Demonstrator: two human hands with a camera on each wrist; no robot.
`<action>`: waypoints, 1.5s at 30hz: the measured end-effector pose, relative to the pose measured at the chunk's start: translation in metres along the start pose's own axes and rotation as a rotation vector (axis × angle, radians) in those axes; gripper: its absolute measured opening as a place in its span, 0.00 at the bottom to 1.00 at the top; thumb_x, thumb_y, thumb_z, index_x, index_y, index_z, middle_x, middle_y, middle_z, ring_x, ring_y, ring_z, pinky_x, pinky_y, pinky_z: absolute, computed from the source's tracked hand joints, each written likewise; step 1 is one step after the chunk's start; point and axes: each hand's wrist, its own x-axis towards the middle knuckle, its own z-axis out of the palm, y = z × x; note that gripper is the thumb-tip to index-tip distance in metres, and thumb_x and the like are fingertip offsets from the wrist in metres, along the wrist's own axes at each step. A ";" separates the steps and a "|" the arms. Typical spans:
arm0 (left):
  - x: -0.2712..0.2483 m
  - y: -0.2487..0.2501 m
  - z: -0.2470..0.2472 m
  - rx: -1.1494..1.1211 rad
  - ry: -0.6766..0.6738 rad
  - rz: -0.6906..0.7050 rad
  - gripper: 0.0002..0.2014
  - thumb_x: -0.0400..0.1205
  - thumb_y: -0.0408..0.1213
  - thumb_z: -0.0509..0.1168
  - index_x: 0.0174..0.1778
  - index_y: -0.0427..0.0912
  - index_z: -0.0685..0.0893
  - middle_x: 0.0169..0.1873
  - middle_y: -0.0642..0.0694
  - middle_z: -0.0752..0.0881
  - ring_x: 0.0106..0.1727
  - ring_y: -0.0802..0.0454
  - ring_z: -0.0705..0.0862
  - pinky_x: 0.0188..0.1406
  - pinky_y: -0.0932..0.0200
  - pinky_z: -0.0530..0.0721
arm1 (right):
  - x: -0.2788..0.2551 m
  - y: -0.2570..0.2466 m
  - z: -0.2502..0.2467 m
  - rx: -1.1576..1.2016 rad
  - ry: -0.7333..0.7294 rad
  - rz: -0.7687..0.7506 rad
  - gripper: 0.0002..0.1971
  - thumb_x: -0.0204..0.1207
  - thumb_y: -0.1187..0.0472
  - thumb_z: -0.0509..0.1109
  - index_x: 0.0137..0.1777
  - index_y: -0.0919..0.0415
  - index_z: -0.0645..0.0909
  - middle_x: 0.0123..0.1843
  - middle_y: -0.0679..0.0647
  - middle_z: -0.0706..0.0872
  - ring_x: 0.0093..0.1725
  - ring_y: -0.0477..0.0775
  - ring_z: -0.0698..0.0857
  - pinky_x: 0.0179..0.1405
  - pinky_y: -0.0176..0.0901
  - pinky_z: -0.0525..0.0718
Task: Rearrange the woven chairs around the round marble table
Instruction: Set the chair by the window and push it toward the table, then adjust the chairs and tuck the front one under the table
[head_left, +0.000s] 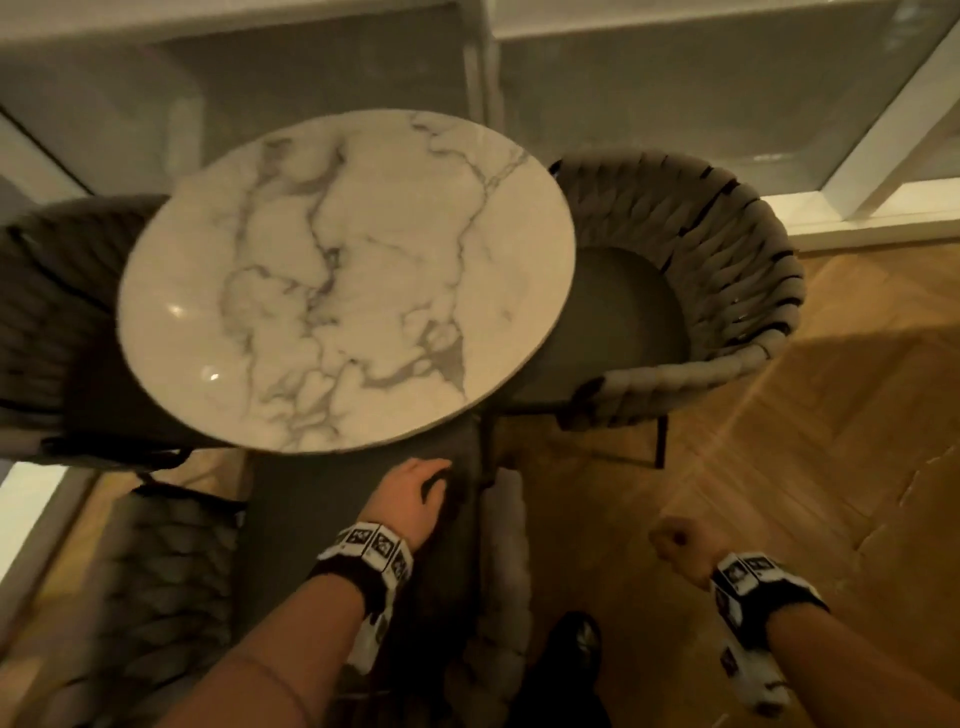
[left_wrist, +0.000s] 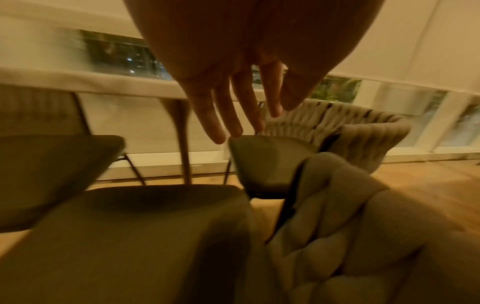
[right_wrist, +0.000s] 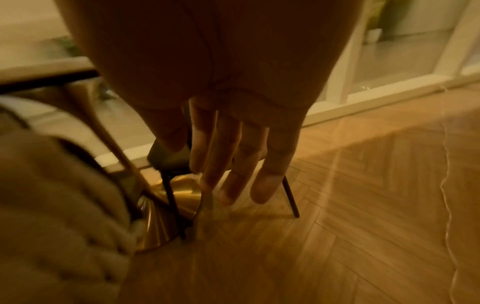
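Observation:
The round marble table (head_left: 345, 280) stands in the middle on a brass base (right_wrist: 166, 216). One woven chair (head_left: 727, 260) is tucked in at its right and a second woven chair (head_left: 52, 312) at its left. A third woven chair (head_left: 501, 571) is right below me, its seat (left_wrist: 130, 236) facing the table. My left hand (head_left: 415, 493) hangs over that seat near the table's edge, with straight fingers (left_wrist: 221, 131) holding nothing. My right hand (head_left: 680, 543) hovers over the floor to the right of this chair, and its fingers (right_wrist: 265, 185) hang down loose and empty.
White window frames (head_left: 883, 130) and glass run along the far side, close behind the table and the right chair. Herringbone wood floor (head_left: 779, 441) lies to the right, with a thin pale cord (right_wrist: 446, 185) across it. My dark shoe (head_left: 571, 649) stands beside the near chair.

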 end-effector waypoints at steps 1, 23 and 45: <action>-0.016 -0.025 -0.016 0.020 0.024 -0.038 0.16 0.82 0.42 0.63 0.66 0.52 0.82 0.63 0.46 0.84 0.67 0.46 0.80 0.73 0.52 0.74 | -0.009 -0.006 0.017 -0.043 -0.018 -0.004 0.12 0.80 0.51 0.65 0.53 0.56 0.86 0.50 0.54 0.89 0.50 0.56 0.87 0.55 0.54 0.86; -0.255 -0.335 -0.089 -0.220 0.125 -0.819 0.38 0.82 0.39 0.65 0.84 0.44 0.49 0.71 0.29 0.77 0.68 0.28 0.77 0.68 0.39 0.76 | -0.160 -0.135 0.265 0.246 0.146 0.267 0.18 0.77 0.54 0.67 0.61 0.64 0.79 0.57 0.66 0.86 0.55 0.68 0.85 0.54 0.57 0.86; -0.240 -0.299 -0.108 -0.002 0.018 -0.774 0.27 0.78 0.45 0.69 0.71 0.40 0.73 0.63 0.32 0.83 0.60 0.30 0.83 0.60 0.39 0.83 | -0.174 -0.141 0.196 -0.230 0.142 0.143 0.26 0.77 0.38 0.58 0.43 0.64 0.81 0.43 0.61 0.87 0.42 0.64 0.87 0.45 0.55 0.89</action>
